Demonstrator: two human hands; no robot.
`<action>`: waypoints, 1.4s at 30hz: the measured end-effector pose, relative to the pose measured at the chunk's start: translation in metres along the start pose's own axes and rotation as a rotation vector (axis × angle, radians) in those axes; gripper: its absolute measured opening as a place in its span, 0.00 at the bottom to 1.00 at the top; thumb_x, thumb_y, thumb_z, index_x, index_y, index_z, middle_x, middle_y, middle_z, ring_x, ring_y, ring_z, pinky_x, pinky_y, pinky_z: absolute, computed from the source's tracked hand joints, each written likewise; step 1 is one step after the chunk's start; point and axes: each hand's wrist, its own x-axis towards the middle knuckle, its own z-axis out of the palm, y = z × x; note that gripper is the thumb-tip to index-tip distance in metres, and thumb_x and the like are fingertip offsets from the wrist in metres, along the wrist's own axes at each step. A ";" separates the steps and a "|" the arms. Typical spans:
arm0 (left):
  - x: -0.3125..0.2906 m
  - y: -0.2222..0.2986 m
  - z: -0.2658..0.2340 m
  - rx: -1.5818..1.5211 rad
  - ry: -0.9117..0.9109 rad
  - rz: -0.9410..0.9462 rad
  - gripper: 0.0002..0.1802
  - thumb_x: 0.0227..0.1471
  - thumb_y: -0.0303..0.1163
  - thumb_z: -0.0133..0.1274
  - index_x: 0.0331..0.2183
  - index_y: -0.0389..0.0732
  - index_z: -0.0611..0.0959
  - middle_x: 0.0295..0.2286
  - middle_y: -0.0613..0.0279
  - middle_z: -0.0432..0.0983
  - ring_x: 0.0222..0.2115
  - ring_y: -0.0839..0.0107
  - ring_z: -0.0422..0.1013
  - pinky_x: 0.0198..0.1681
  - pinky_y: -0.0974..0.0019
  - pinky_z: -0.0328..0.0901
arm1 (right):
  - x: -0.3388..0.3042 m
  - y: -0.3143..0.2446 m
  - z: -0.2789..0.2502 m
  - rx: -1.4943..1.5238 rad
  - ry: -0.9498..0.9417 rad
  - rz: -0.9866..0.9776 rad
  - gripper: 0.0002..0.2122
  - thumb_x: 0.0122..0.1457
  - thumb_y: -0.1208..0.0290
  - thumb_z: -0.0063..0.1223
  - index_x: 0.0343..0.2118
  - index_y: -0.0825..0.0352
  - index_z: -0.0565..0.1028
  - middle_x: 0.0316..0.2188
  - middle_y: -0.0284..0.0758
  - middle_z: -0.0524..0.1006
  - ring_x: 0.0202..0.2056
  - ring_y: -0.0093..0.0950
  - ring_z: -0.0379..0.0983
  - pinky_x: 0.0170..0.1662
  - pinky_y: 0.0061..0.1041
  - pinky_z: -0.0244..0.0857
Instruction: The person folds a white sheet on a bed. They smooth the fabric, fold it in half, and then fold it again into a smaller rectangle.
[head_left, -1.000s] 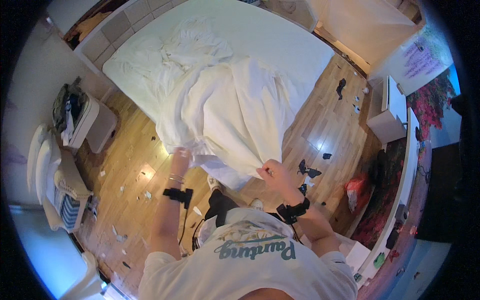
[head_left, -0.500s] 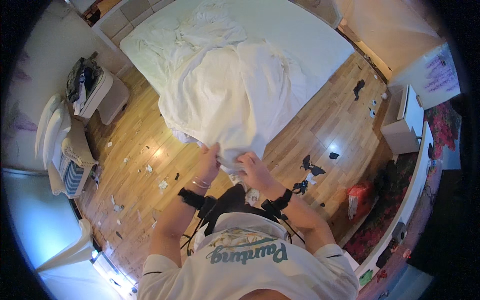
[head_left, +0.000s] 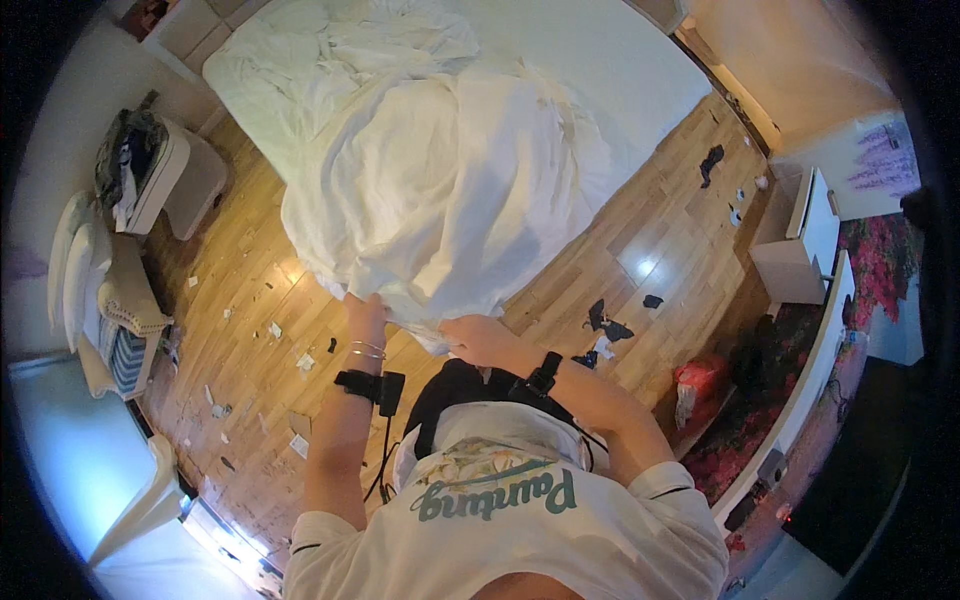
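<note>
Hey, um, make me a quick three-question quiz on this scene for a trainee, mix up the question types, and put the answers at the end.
1. What do the bare left hand and bare right hand hold? A) a blue-striped cushion; B) the edge of a large rumpled white fabric cover; C) a black cloth scrap.
2. True or false: a shiny red plastic bag lies to the right of both hands.
3. Fill in: thin silvery bangles circle the ____ wrist.

Key: 1. B; 2. true; 3. left.
</note>
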 end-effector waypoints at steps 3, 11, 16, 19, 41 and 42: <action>-0.005 -0.008 0.031 0.602 0.213 0.528 0.36 0.45 0.30 0.54 0.55 0.33 0.59 0.50 0.36 0.57 0.50 0.44 0.58 0.53 0.50 0.55 | -0.004 0.011 -0.021 0.094 -0.035 0.115 0.12 0.51 0.68 0.51 0.38 0.66 0.73 0.29 0.46 0.76 0.35 0.46 0.72 0.38 0.42 0.65; -0.060 0.085 0.124 0.474 -0.587 0.514 0.31 0.44 0.33 0.56 0.51 0.36 0.68 0.53 0.39 0.56 0.52 0.40 0.56 0.54 0.47 0.55 | -0.011 0.161 -0.144 0.107 0.559 0.406 0.18 0.52 0.63 0.55 0.43 0.67 0.71 0.37 0.44 0.76 0.41 0.43 0.72 0.43 0.36 0.66; -0.077 0.081 0.246 0.656 -0.584 0.632 0.36 0.41 0.34 0.59 0.53 0.41 0.66 0.52 0.44 0.57 0.53 0.46 0.56 0.55 0.50 0.54 | 0.023 0.258 -0.215 0.238 0.743 0.567 0.26 0.50 0.64 0.56 0.49 0.74 0.64 0.38 0.48 0.75 0.42 0.41 0.72 0.44 0.33 0.66; -0.080 0.090 0.307 0.897 -0.319 0.646 0.39 0.39 0.37 0.61 0.54 0.43 0.66 0.54 0.45 0.55 0.54 0.46 0.55 0.56 0.47 0.53 | 0.053 0.289 -0.239 0.543 0.612 0.775 0.31 0.49 0.63 0.58 0.52 0.75 0.60 0.41 0.50 0.74 0.43 0.40 0.72 0.43 0.32 0.66; -0.105 0.115 0.341 0.938 -0.597 0.337 0.11 0.46 0.30 0.47 0.35 0.40 0.74 0.31 0.47 0.73 0.33 0.49 0.71 0.36 0.52 0.67 | -0.074 0.383 -0.266 0.525 0.653 0.893 0.23 0.50 0.73 0.54 0.50 0.73 0.63 0.46 0.44 0.69 0.46 0.32 0.67 0.48 0.30 0.63; -0.101 0.109 0.341 1.011 -0.590 0.254 0.11 0.46 0.31 0.47 0.35 0.40 0.73 0.32 0.47 0.73 0.34 0.49 0.71 0.35 0.52 0.67 | -0.076 0.388 -0.257 0.411 0.676 0.828 0.24 0.50 0.71 0.55 0.51 0.72 0.63 0.47 0.44 0.68 0.47 0.33 0.66 0.49 0.31 0.62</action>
